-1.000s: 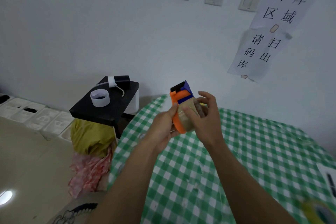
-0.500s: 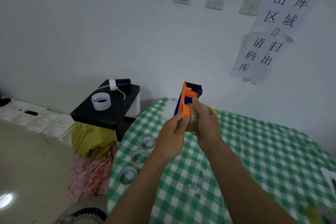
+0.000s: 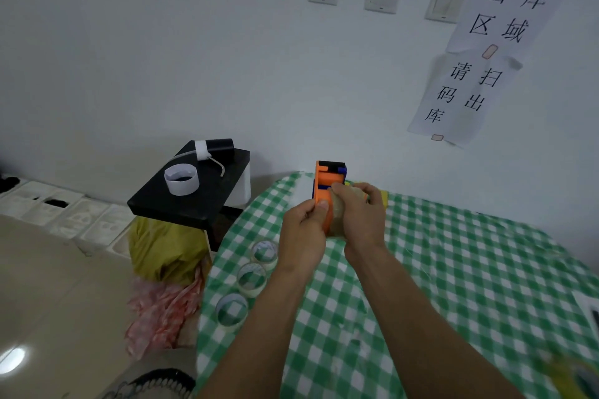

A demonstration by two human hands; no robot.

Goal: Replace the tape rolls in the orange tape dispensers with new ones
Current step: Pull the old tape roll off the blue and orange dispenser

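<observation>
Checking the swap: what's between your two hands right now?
In the head view, the orange tape dispenser, with a tan tape roll in it, sits between the left hand and right hand; both hold it.

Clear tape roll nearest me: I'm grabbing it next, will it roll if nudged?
Clear tape roll lies flat, hole up, so it probably slides rather than rolls. It sits by the tablecloth edge, so a leftward push might drop it.

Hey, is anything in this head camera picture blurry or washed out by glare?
Head view: dim bluish light; the orange tape dispenser is sharp; the bottom-right corner smears into blur; a glare spot sits on the floor, lower left.
</observation>
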